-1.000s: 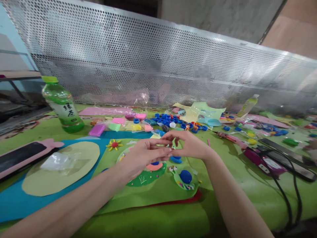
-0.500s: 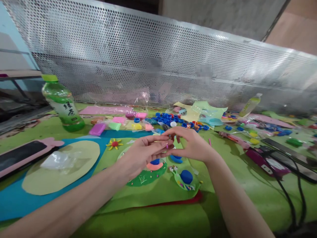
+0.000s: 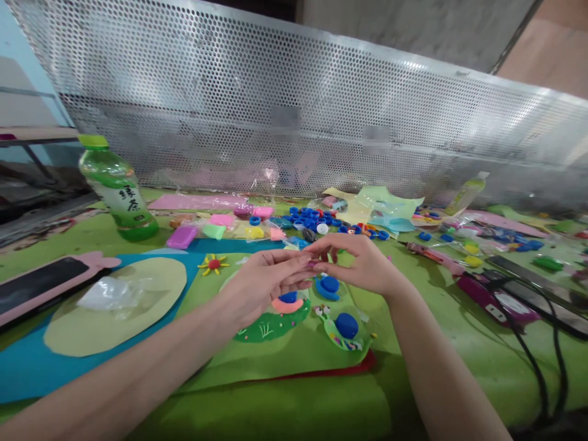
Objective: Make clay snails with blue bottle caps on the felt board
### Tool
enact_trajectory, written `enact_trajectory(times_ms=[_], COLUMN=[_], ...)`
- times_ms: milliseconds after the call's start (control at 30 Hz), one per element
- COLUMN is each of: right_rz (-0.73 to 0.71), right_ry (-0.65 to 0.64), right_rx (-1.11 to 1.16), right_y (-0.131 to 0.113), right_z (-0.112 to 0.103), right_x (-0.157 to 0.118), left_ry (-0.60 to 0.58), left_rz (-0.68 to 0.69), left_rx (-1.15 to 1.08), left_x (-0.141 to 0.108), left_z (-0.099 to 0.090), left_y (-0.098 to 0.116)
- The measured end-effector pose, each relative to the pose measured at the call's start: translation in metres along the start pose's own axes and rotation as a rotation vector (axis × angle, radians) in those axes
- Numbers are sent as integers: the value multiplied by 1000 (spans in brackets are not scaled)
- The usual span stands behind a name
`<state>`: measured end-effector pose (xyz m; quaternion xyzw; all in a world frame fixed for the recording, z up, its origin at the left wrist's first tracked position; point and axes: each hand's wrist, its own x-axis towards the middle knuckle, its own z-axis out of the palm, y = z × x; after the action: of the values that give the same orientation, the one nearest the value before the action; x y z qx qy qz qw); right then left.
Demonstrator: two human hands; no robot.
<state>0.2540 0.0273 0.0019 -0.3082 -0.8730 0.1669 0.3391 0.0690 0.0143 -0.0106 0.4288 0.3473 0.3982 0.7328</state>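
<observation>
My left hand (image 3: 269, 282) and my right hand (image 3: 353, 263) meet at the fingertips above a green paper picture (image 3: 285, 361). A tiny purple-pink bit of modelling clay (image 3: 312, 265) shows between them, partly covered by the fingers. My left fingers lie close together under it, thumb on top, while my right fingers curve down and pinch at it. Below, the picture carries a clay sun (image 3: 214, 264), a green clay snail with a blue cap shell (image 3: 346, 326), a blue snail (image 3: 328, 286) and a pink-and-blue one (image 3: 289, 303), which my left hand partly hides.
A green tea bottle (image 3: 122, 193) stands at left, above a phone (image 3: 46, 282) and a cream paper oval (image 3: 165, 275). Clay packets (image 3: 181, 237) and blue bottle caps (image 3: 312, 217) lie behind. At right are a maroon power strip (image 3: 496, 300) with black cables and a craft knife (image 3: 432, 257).
My fingertips have closed a little more around the purple-pink clay, and my right hand has shifted slightly, showing more of the blue snail. The rest of the table looks the same.
</observation>
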Motion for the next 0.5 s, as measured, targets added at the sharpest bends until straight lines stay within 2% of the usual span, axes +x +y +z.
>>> enact_trajectory(times_ms=[133, 333, 500], right_rz=[-19, -148, -188], right_ry=[0, 116, 145], right_rx=[-8, 1, -1], right_y=[1, 2, 1], right_z=[1, 5, 2], right_x=[0, 3, 2], left_ry=[11, 3, -30], left_rz=[-3, 24, 36], left_rx=[-17, -15, 14], left_x=[0, 1, 3], left_z=[0, -1, -2], left_y=[0, -2, -3])
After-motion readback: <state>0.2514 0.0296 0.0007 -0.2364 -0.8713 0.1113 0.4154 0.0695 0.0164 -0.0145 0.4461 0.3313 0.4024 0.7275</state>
